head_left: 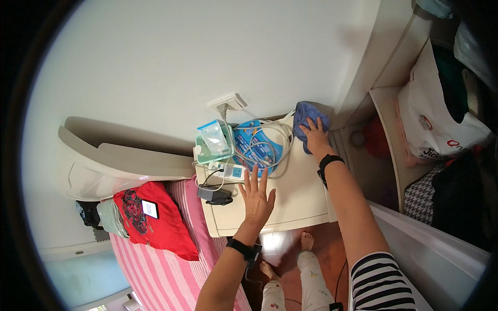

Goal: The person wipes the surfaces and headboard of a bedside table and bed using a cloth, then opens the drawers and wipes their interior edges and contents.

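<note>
My right hand (315, 137) lies on a bunched blue-purple cloth (307, 114) at the far right corner of a cream bedside cabinet (301, 189). Its fingers are spread over the cloth, not wrapped round it. My left hand (257, 202) is open above the cabinet top, fingers apart and holding nothing. Just beyond its fingertips is a white power strip (228, 171) with a plug in it. A black adapter (215, 196) sits left of that hand. Behind them are a looped pale cable (270, 124), a blue printed sheet (248, 136) and a green box (207, 154) topped by a clear packet (213, 137).
A wall socket (227, 102) with a plug is above the cabinet. On the left, a pink striped bed (150, 264) carries a red shirt (158, 223) and a phone (150, 209). Shelves at right hold a white bag (436, 109). My feet are on the reddish floor below.
</note>
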Motion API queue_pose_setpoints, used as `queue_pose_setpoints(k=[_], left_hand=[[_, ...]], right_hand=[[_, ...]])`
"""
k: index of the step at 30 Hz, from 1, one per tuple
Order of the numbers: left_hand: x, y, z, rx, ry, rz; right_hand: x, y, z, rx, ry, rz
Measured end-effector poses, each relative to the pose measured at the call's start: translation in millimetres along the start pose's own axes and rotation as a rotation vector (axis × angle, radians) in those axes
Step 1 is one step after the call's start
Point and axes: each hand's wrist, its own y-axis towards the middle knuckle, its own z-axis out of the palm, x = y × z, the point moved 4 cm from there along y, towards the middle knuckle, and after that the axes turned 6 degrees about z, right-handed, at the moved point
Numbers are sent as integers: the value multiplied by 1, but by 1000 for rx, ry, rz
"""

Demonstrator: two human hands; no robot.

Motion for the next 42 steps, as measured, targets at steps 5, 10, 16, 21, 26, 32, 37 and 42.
queue_pose_setpoints(k=[5, 10, 16, 21, 26, 32, 37, 42], left_hand=[[-5, -2, -3, 36, 30, 12], [-16, -16, -4, 42, 38, 61], [-15, -48, -15, 56, 19, 85], [-4, -78, -28, 82, 25, 86], [25, -112, -42, 51, 27, 81], [75, -154, -63, 45, 64, 40], [112, -183, -82, 12, 84, 13], [144, -210, -100, -15, 51, -38]], right_hand=[[-6, -21, 9, -26, -30, -32], [-22, -88, 36, -55, -8, -48], [-30, -187, 62, -35, 11, 34], [-31, -242, 79, -30, -38, 189], [-11, -266, 92, -140, -59, 298], [55, -298, 138, -216, 46, 231], [112, -310, 162, -269, -11, 113], [163, -315, 181, -225, -12, 14]])
